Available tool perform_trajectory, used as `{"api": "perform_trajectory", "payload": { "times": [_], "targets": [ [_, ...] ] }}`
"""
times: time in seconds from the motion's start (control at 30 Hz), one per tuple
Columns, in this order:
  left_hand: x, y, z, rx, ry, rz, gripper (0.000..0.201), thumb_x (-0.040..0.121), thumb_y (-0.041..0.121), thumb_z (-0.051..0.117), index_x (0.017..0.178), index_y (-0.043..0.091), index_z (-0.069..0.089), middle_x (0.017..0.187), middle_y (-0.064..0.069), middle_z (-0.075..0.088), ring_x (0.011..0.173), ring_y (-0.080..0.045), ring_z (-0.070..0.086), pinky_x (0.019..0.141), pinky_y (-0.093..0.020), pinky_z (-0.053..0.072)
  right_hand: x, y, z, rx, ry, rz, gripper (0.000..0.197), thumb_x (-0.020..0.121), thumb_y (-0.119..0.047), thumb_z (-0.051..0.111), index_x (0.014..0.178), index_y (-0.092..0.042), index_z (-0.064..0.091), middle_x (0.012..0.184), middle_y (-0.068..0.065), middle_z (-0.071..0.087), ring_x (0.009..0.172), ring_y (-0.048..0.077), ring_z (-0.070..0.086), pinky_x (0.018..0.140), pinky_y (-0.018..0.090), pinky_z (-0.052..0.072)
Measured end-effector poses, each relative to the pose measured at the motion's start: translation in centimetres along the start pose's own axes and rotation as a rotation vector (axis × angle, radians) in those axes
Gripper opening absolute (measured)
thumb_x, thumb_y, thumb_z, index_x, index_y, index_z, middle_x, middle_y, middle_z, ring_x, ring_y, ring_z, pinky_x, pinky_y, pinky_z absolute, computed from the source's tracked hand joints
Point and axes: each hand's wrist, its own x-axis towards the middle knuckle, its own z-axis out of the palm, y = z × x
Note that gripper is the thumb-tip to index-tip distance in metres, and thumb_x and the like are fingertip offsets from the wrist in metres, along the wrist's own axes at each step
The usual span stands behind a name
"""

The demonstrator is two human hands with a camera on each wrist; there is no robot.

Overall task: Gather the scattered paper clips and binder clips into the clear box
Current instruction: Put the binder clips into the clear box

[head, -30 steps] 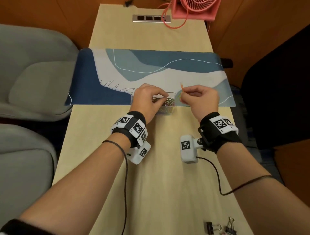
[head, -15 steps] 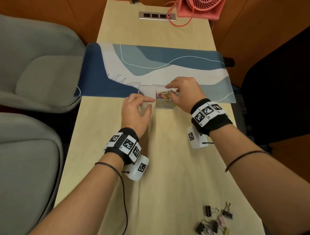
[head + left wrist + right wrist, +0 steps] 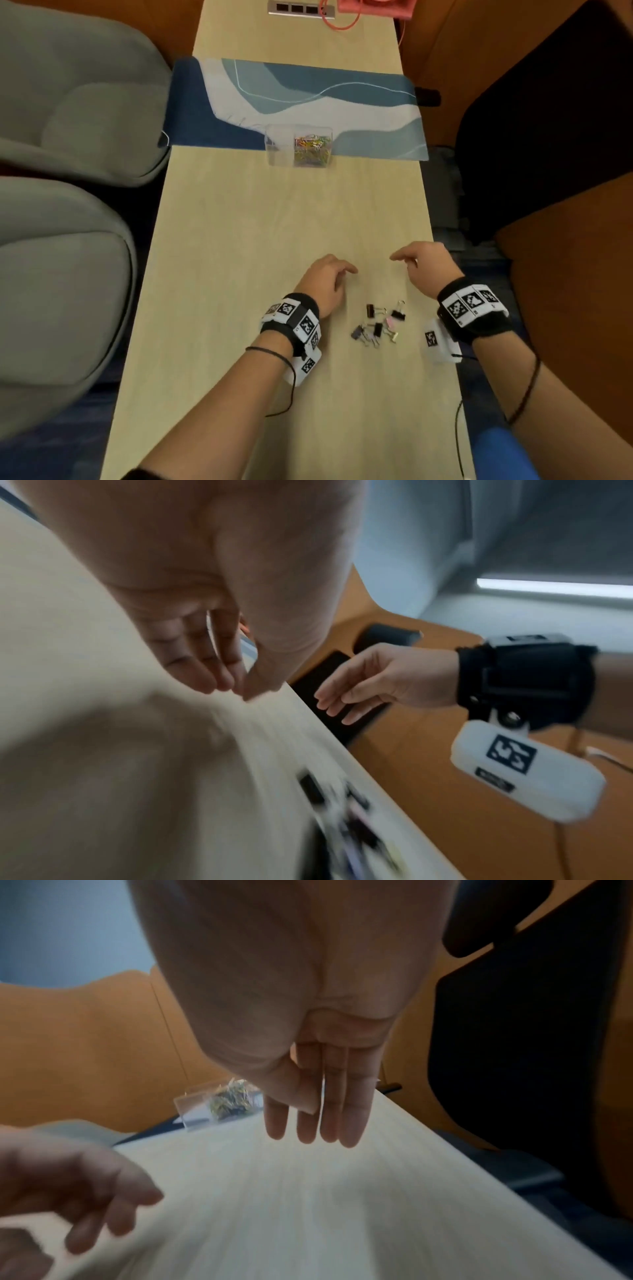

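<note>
Nearest, the binder clips (image 3: 378,323) lie heaped on the table (image 3: 274,222) between both wrists; the left hand (image 3: 323,284) hangs just beside them, fingers loosely curled and empty; the right hand (image 3: 424,267) hovers with fingers straight, holding nothing. Best, I judge, to draw back over the heap and pinch clips by their bodies, not the wire handles, which tangle; well beyond, the box (image 3: 298,145) holds the paper clips (image 3: 312,147) at the mat (image 3: 376,113) edge.

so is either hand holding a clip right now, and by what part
Nothing is held. The left hand and right hand are both empty, fingers loose, above the table. The binder clips lie untouched between the wrists.
</note>
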Motion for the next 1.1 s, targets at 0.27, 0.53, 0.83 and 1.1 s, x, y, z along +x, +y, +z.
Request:
{"api": "perform_trajectory", "payload": {
  "times": [0.27, 0.53, 0.83, 1.1],
  "targets": [
    [-4.8, 2.1, 6.9, 0.364, -0.151, 0.192, 0.054, 0.082, 0.017, 0.054, 0.135, 0.013, 0.052, 0.139, -0.005, 0.050, 0.127, -0.026, 0.043, 0.105, -0.043, 0.040, -7.6, 1.8, 5.5, -0.060, -0.145, -0.006, 0.069, 0.080, 0.013, 0.045, 0.141, -0.019, 0.046, 0.150, 0.005, 0.038, 0.136, 0.023, 0.038, 0.115, 0.032, 0.029],
    [-8.3, 0.8, 7.8, 0.461, -0.098, 0.076, 0.048, 0.090, 0.017, 0.057, 0.137, 0.020, 0.050, 0.129, -0.007, 0.045, 0.116, -0.027, 0.044, 0.094, -0.040, 0.046, -11.7, 0.8, 8.9, -0.259, -0.137, -0.097, 0.060, 0.092, -0.010, 0.051, 0.147, -0.023, 0.032, 0.157, 0.008, 0.017, 0.140, 0.024, 0.025, 0.105, 0.036, 0.042],
    [-9.4, 1.5, 9.2, 0.489, -0.081, -0.001, 0.050, 0.087, 0.033, 0.066, 0.133, 0.017, 0.053, 0.134, -0.006, 0.041, 0.122, -0.025, 0.039, 0.098, -0.037, 0.046, -13.2, 0.6, 10.3, -0.235, -0.010, -0.123, 0.037, 0.091, 0.000, 0.053, 0.127, -0.005, 0.057, 0.134, 0.023, 0.049, 0.125, 0.036, 0.047, 0.103, 0.038, 0.043],
    [-9.8, 0.7, 9.2, 0.358, 0.024, -0.056, 0.015, 0.090, 0.019, 0.062, 0.103, 0.010, 0.064, 0.114, -0.007, 0.049, 0.097, -0.024, 0.051, 0.086, -0.037, 0.050, -13.0, 0.0, 9.3, -0.190, -0.009, -0.069, 0.023, 0.089, -0.002, 0.054, 0.109, -0.010, 0.064, 0.107, 0.008, 0.056, 0.098, 0.026, 0.055, 0.083, 0.032, 0.047]
  ]
}}
